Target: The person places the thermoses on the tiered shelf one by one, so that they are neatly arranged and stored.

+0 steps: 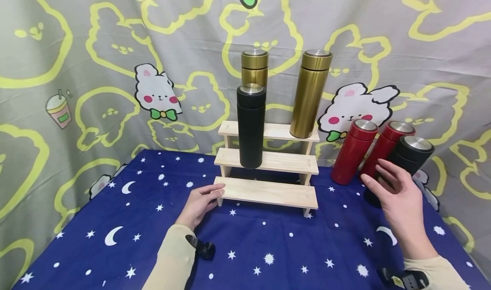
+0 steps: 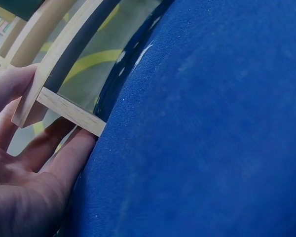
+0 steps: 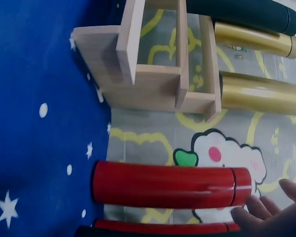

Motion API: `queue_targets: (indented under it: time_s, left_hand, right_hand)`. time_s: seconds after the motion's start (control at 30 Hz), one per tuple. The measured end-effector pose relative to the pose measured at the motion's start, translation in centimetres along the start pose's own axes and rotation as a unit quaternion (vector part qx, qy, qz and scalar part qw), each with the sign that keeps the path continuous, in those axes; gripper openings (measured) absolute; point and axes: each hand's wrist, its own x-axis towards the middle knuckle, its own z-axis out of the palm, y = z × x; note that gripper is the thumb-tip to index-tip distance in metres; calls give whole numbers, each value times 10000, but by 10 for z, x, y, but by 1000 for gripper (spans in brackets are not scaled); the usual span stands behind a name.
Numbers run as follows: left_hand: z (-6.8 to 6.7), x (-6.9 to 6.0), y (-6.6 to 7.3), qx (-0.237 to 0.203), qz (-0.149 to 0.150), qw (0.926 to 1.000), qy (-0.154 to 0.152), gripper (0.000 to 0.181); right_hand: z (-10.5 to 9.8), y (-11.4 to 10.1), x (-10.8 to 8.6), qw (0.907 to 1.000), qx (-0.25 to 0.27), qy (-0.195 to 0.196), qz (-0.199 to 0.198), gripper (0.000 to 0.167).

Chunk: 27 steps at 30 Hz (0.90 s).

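Note:
A three-step wooden display stand (image 1: 264, 192) stands on the blue cloth. My left hand (image 1: 198, 204) holds the left end of its lowest step; in the left wrist view the thumb lies at the board's edge and fingers reach behind the leg. A black thermos bottle (image 1: 251, 128) is upright on the middle step. Two gold thermos bottles (image 1: 310, 98) occupy the top step, one partly hidden behind the black one. At the right, my right hand (image 1: 404, 204) is by another black bottle (image 1: 410, 155), fingers loosely bent and apart; contact with it cannot be told.
Two red thermos bottles (image 1: 350, 153) stand on the cloth between the stand and the right-hand black bottle. The dark blue cloth (image 1: 268, 239) has white stars and moons. Behind everything hangs a grey curtain (image 1: 199, 55) with yellow cartoon outlines.

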Motion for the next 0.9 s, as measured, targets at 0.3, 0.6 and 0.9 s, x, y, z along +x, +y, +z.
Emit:
queue_targets:
  time_s: [0.3,0.6,0.9]
  left_hand:
    - [-1,0,2,9,-35,10000,-60,35]
    - [-1,-1,1,84,-44,9999,-74,36]
    - [-1,-2,2,124,-44,9999,-62,37]
  right_hand:
    - [-19,13,1,9990,95,395,168,64]
    - [-27,26,4,9871,393,1345,768,60]
    - [-36,47,14,9808,-298,1412,1314,73]
